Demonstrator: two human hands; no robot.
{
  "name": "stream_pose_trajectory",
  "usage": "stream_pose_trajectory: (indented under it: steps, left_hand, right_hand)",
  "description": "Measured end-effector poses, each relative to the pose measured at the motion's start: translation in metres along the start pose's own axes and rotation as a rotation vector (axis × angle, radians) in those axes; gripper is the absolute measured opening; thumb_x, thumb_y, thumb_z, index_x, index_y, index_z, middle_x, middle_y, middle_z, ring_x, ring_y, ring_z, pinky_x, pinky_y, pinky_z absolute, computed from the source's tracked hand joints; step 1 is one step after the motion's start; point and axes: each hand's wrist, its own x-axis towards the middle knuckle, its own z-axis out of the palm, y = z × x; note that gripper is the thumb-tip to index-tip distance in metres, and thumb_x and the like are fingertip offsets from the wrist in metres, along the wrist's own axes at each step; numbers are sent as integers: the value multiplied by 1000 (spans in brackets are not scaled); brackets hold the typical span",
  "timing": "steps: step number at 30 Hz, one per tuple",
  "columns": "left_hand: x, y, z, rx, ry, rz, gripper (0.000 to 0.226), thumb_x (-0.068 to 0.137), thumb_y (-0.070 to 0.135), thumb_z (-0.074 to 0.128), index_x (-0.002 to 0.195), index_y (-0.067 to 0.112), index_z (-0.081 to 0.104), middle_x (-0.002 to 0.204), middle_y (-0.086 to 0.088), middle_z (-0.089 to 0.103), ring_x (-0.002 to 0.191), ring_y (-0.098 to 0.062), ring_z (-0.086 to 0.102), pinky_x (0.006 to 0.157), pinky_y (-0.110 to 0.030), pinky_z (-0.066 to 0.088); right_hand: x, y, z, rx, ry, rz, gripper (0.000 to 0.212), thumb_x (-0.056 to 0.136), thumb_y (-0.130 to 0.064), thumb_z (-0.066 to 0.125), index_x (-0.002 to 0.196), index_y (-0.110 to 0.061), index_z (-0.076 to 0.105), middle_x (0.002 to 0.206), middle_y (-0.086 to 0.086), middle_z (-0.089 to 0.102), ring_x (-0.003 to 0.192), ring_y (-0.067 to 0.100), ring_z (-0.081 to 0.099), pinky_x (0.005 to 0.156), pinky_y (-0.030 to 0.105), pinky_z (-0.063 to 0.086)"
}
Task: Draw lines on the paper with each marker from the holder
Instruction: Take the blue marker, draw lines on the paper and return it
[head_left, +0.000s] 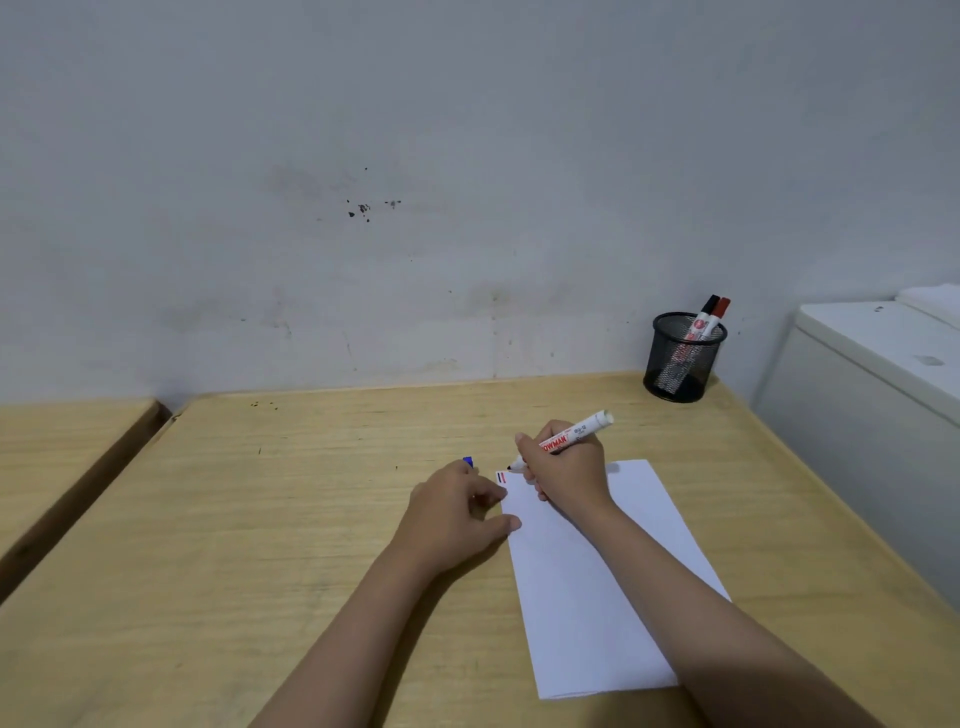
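While we're pressing the paper (587, 577) flat w/ our left hand (457, 512), curled round a blue cap (468, 461), our right hand (566, 470) is squeezing the marker (563, 439), tip at the far corner. It's maybe slipping off onto the desk (260, 519). Two more are waiting in the holder (680, 358).

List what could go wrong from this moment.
The marker in the right hand has its tip at the far corner of the paper, so a stroke may run onto the table. The blue cap in the left hand could slip free.
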Motion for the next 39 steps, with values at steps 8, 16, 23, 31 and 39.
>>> stream_pose_trajectory:
  steps: [8, 16, 23, 31, 39]
  left_hand:
    - [2, -2, 0, 27, -17, 18, 37, 69, 44, 74, 101, 25, 70, 93, 2, 59, 86, -14, 57, 84, -40, 49]
    - [4, -2, 0, 41, -24, 18, 38, 68, 44, 74, 101, 24, 70, 92, 1, 59, 86, -15, 57, 83, -41, 50]
    - [4, -2, 0, 56, -28, 29, 38, 68, 44, 73, 100, 25, 70, 92, 0, 59, 86, -16, 57, 82, -41, 50]
    - [6, -6, 1, 85, -14, 78, 39, 68, 47, 73, 100, 25, 70, 90, 3, 58, 84, -14, 57, 82, -41, 50]
    - [16, -18, 3, 141, 317, 236, 33, 80, 41, 61, 107, 23, 66, 110, 0, 58, 91, -18, 56, 75, -36, 47]
  right_hand:
    - [1, 4, 0, -39, -41, -20, 28, 78, -16, 71, 59, -9, 53, 57, 13, 66, 47, 21, 56, 44, 27, 45]
    - [5, 4, 0, -49, -82, -5, 24, 78, -17, 72, 65, -6, 55, 64, 21, 64, 50, 21, 55, 44, 26, 44]
    - [9, 5, -1, -108, -103, 18, 22, 73, -10, 67, 60, -9, 50, 54, 11, 53, 49, 22, 52, 43, 25, 42]
    - [9, 5, -4, 44, -27, 12, 23, 79, -14, 70, 65, -5, 54, 57, 13, 62, 46, 19, 54, 42, 26, 45]
    - [9, 6, -6, 175, -69, 16, 29, 80, -24, 74, 65, -8, 55, 53, 7, 62, 43, 18, 50, 43, 26, 44]
